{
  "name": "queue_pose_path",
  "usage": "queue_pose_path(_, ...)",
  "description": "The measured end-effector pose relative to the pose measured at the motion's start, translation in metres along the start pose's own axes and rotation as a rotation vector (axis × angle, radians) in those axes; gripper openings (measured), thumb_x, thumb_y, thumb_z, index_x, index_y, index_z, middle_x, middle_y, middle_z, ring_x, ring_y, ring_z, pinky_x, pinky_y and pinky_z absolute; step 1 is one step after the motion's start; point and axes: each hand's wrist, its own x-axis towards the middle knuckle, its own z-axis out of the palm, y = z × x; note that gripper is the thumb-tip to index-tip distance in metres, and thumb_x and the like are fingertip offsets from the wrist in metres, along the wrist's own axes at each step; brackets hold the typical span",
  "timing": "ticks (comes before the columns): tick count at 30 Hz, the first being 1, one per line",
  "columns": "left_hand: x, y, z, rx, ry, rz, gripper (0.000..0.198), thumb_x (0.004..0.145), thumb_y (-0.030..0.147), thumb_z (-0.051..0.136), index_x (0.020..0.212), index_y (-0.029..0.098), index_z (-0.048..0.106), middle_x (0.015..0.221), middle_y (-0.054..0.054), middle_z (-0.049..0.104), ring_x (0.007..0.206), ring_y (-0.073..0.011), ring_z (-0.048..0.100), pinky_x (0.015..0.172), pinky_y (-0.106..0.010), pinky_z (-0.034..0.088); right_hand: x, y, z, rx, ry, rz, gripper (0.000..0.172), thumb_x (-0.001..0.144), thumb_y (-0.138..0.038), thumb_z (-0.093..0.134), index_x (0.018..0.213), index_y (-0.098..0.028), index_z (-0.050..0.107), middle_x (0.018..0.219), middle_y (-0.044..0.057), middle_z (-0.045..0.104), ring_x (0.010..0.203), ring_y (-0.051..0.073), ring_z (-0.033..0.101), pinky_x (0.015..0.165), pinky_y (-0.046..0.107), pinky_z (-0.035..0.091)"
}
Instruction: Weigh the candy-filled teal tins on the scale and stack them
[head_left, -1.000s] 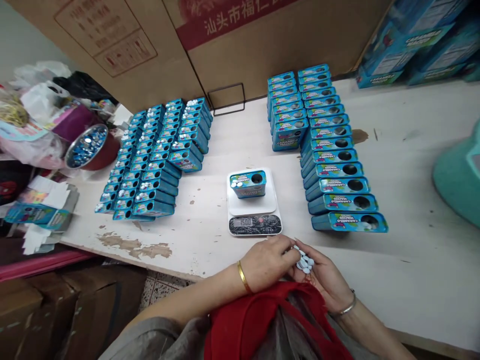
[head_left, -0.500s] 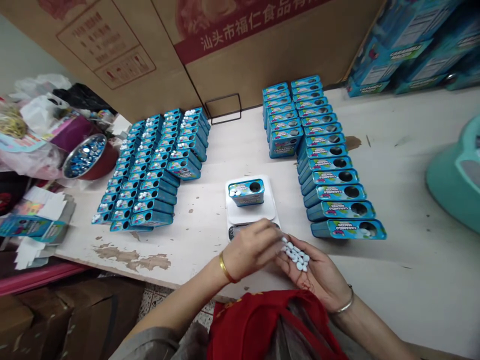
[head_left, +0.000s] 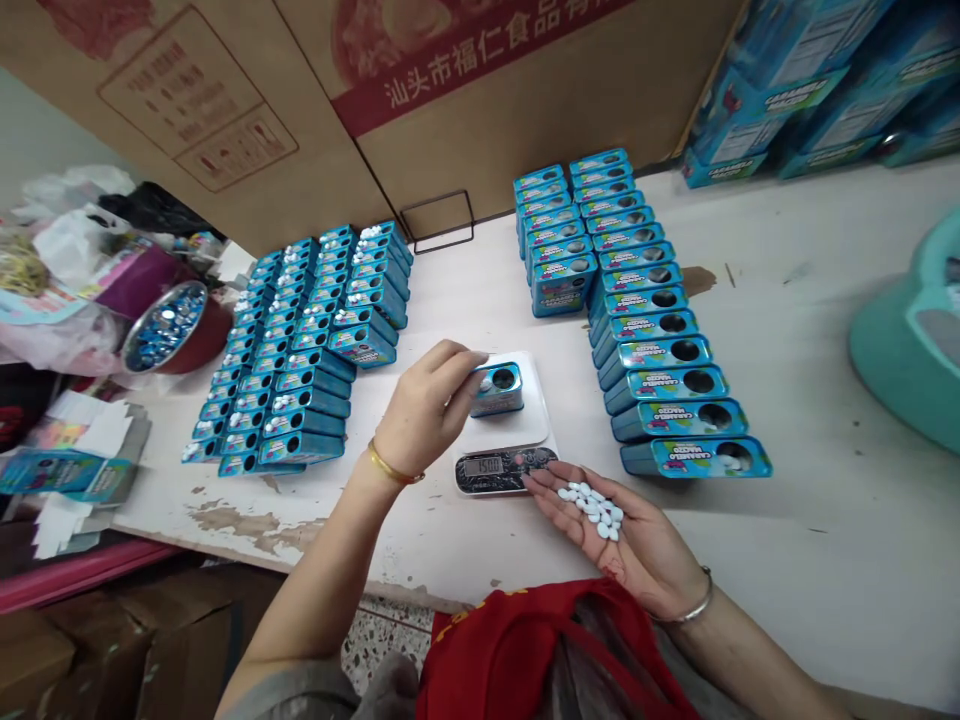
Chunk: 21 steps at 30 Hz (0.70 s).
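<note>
My left fingers (head_left: pixel 459 358) are bent and close together, and their tips touch the end of a blue tin (head_left: pixel 501 392). I cannot tell if they pinch anything small. My right fingers (head_left: pixel 546 488) lie open and a little spread, with the palm up. A long white table (head_left: pixel 450 285) with worn paint fills the view, and big brown cardboard boxes (head_left: pixel 480 90) stand behind it. Blue cartons (head_left: pixel 772 110) sit at the far right, and a round green plastic thing (head_left: pixel 911 330) stands at the right edge. Off to the left, a metal bowl (head_left: pixel 166 325) holds shiny blue bits. Two big groups of blue tins lie in rows on the table. In the left group (head_left: pixel 300 390), many round holes show white mints, so those look done, but some look dark. In the right group (head_left: pixel 652 340), most holes look dark and empty, and only the end tin shows some white, so many look left to do. Between the groups is a white kitchen scale (head_left: pixel 502 470), and the blue tin sits on its plate, just beside my left hand (head_left: pixel 427 400). My right hand (head_left: pixel 622 530) holds a small pile of white mints (head_left: pixel 590 508) in its palm.
</note>
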Motion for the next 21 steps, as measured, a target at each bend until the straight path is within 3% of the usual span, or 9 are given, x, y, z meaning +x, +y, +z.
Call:
queue_pose_path(4,-0.035,-0.01,0.002,0.171,0.196,-0.052,0.027,0.088,0.028,0.052,0.113,0.02,0.057,0.107,-0.01,0.06,0.1,-0.0197,0.054,0.087,-0.036,0.042,-0.003,-0.003,-0.008,0.023,0.055,0.018,0.026,0.086,-0.015,0.047,0.105,-0.004,0.062,0.114,0.023,0.064,0.113,0.029,0.056,0.093,0.034,0.051)
queue_pose_path(9,-0.07,-0.012,0.025,0.376,0.118,-0.08,0.057,0.084,0.056,0.048,0.13,0.022,0.048,0.138,-0.015,0.042,0.129,-0.0315,0.035,0.104,-0.05,0.025,-0.005,-0.002,-0.015,0.026,0.093,0.037,0.026,0.087,-0.015,0.045,0.104,-0.004,0.062,0.112,0.023,0.065,0.112,0.029,0.057,0.09,0.033,0.052)
queue_pose_path(12,-0.068,-0.007,0.035,0.39,0.08,-0.051,0.061,0.085,0.058,0.042,0.132,0.019,0.046,0.143,-0.016,0.036,0.135,-0.0321,0.026,0.107,-0.052,0.018,-0.006,0.0,-0.015,0.018,0.072,0.047,0.027,0.087,-0.016,0.045,0.105,-0.005,0.062,0.111,0.023,0.065,0.111,0.029,0.058,0.089,0.033,0.053)
queue_pose_path(17,-0.042,-0.001,0.042,0.358,0.031,0.017,0.056,0.088,0.053,0.04,0.13,0.016,0.047,0.144,-0.016,0.035,0.137,-0.0316,0.022,0.109,-0.054,0.014,-0.005,0.0,-0.016,0.01,0.061,0.044,0.026,0.087,-0.017,0.046,0.102,-0.005,0.064,0.109,0.021,0.067,0.109,0.028,0.059,0.089,0.033,0.053)
queue_pose_path(21,-0.028,0.007,0.039,0.252,0.08,0.091,0.042,0.09,0.045,0.042,0.12,0.018,0.053,0.136,-0.014,0.046,0.132,-0.0305,0.033,0.106,-0.053,0.02,-0.003,-0.001,-0.017,0.012,0.039,0.035,0.028,0.088,-0.019,0.044,0.103,-0.006,0.064,0.109,0.019,0.067,0.108,0.027,0.06,0.089,0.032,0.052)
